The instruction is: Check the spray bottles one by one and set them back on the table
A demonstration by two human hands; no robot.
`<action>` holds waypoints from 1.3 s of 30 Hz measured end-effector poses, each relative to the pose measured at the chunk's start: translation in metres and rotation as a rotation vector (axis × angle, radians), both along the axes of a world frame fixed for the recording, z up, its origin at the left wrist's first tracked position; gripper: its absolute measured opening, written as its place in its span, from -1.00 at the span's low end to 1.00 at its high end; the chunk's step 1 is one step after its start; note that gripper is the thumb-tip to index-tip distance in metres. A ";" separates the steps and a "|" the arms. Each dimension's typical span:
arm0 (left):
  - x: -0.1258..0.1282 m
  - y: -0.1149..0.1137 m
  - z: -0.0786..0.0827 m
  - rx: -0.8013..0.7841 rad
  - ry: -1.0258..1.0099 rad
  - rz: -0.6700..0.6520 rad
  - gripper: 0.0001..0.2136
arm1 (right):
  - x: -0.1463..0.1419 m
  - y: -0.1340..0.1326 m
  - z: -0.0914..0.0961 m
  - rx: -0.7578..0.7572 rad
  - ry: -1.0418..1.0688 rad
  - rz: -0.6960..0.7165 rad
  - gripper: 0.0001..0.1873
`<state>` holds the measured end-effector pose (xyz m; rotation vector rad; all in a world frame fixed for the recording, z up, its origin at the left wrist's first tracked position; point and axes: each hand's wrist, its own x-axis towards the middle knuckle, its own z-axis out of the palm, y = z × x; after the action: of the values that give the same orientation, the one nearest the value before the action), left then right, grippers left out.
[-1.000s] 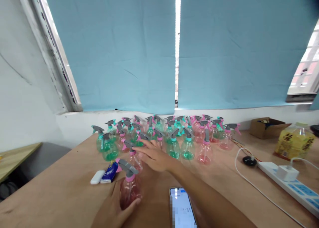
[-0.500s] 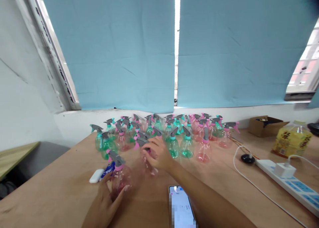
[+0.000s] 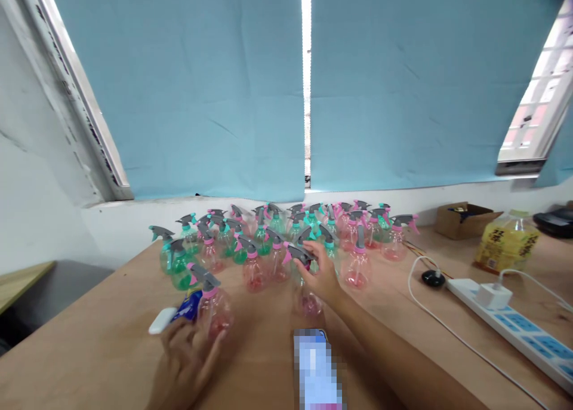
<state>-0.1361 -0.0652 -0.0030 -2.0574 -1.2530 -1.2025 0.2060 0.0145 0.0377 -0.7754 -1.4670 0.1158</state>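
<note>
- Blue blinds (image 3: 179, 88) hang far beyond the fingers, with a bright slit between them.
- The bench (image 3: 89, 350) carries everything and runs under both hands.
- A crowd of spray bottles (image 3: 268, 234), green and pink, stands upright just beyond the right fingers and well beyond the left ones.
- A white power strip (image 3: 519, 329) with a plug in it lies well to the right of the right fingers.
- A yellow jug (image 3: 505, 249) and an open box (image 3: 465, 219) sit far off to the right.
- The right hand (image 3: 321, 274) has its fingers (image 3: 313, 249) pinching the grey head of a pink bottle (image 3: 308, 304). The bottle's body hangs below the fingers, at the near edge of the crowd.
- The left hand (image 3: 185, 362) has its fingers spread, with the tips at the foot of a second pink bottle (image 3: 213, 310), which stands upright just beyond them.
- A phone (image 3: 316, 371) lies between the two forearms, nearer than the right fingers.
- A blue packet (image 3: 188, 305) and a white stick (image 3: 160, 321) lie just left of the second pink bottle, beyond the left fingers.
- A black puck (image 3: 433, 277) on a white cable sits to the right of the right fingers.
</note>
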 end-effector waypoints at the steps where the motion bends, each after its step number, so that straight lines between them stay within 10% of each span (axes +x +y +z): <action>1: 0.003 -0.004 0.001 0.062 0.064 -0.066 -0.76 | 0.001 0.000 0.000 -0.028 0.038 0.019 -0.50; 11: 0.081 0.000 0.031 -0.366 0.372 -0.584 -0.83 | 0.004 0.011 0.007 -0.415 0.015 0.621 -0.67; 16: 0.114 0.031 0.030 -0.573 0.461 -0.541 -0.84 | 0.009 0.008 0.019 -0.516 0.044 0.851 -0.62; 24: 0.134 0.081 0.009 -0.724 0.276 -0.431 -0.69 | 0.009 0.005 0.013 -0.571 0.123 0.743 -0.72; 39: 0.130 0.079 0.003 -0.731 0.298 -0.493 -0.64 | 0.010 0.001 0.012 -0.565 0.127 0.732 -0.70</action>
<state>-0.0057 0.0142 -0.0002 -3.0761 -1.1760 -0.5889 0.2163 0.0156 0.0497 -0.6159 -1.5481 1.1517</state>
